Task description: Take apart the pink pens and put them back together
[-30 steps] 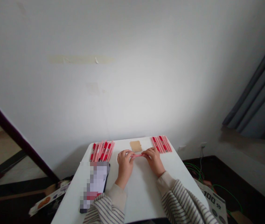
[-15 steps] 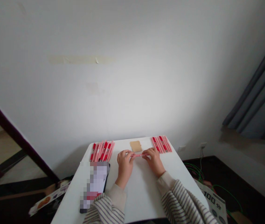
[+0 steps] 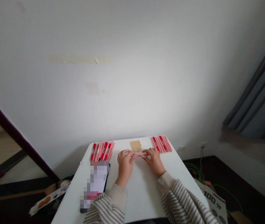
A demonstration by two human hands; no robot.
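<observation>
A slim pink pen lies crosswise between my hands, low over the white table. My left hand pinches its left end with curled fingers. At the other end, the thumb and fingers of my right hand are closed on it. Both ends are partly hidden by the fingers. Just beyond the pen is a small tan square. Several pink and red pens lie side by side at the back left, and a second row of pens lies at the back right.
A phone, its screen blurred out, lies by my left forearm. The table's far edge is close to the white wall. Green cables and a printed box are on the floor at right.
Both hands stay in place with the pen between them. The fingers of my right hand have shifted slightly on its end.
</observation>
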